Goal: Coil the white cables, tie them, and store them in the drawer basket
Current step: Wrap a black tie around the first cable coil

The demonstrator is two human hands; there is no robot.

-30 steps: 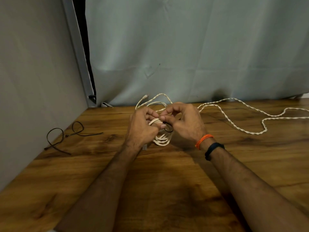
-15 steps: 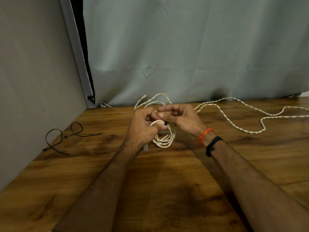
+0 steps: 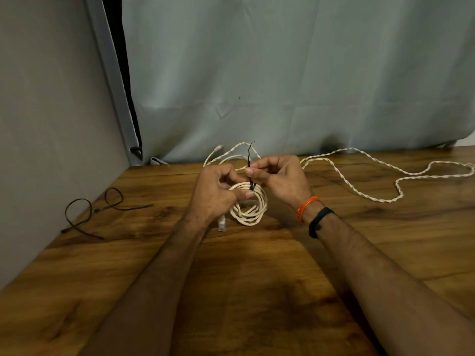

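Note:
A coiled white cable [image 3: 248,210] rests on the wooden table [image 3: 257,291] at its middle. My left hand [image 3: 215,193] grips the coil's left side, and a white plug [image 3: 221,224] sticks out below that hand. A black zip tie [image 3: 250,167] is wrapped around the top of the coil, its tail standing upward. My right hand [image 3: 279,177] pinches that tail between thumb and forefinger. A second white cable [image 3: 385,176], twisted and uncoiled, snakes across the table to the right. No drawer basket is in view.
Two more black zip ties [image 3: 92,211] lie looped near the table's left edge, beside a grey wall panel [image 3: 46,137]. A pale curtain [image 3: 282,73] hangs behind the table. A loose white cable end [image 3: 218,148] lies behind my hands.
My right hand has drawn the zip tie's tail upward, so the tie now sits snug around the coil. The coil shows more clearly below my fingers.

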